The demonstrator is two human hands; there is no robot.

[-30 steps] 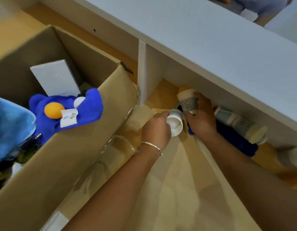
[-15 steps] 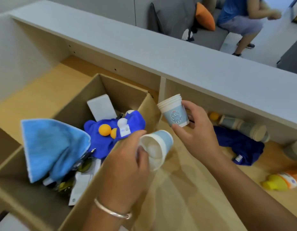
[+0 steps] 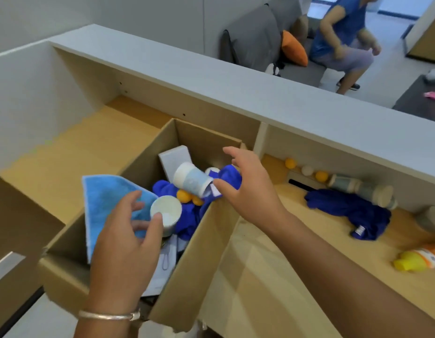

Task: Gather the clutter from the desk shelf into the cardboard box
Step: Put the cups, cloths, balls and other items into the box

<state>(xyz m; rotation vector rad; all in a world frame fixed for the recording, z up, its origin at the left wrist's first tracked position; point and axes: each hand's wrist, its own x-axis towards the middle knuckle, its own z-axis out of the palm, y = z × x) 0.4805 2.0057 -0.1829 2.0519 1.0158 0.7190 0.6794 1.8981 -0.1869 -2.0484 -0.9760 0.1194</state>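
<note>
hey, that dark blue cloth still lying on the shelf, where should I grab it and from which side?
Pinch the raised bunched middle of the dark blue cloth from above and the front. It lies crumpled on the shelf, and the stack of cups lies close behind it, so reaching from the back looks awkward.

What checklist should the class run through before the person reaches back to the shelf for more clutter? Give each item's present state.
1. Right hand free of its cup stack: ok, fingers spread, the stack is above the box contents.
2. Left hand free of the single cup: cannot tell; its thumb is at the rim, the other fingers are open.
3. Both cups over the cardboard box, not outside: ok.
4. Shelf cleared: not ok; dark blue cloth, lying cup stack, three small balls and yellow bottle remain.
5. Path from box to shelf open: ok.
</note>
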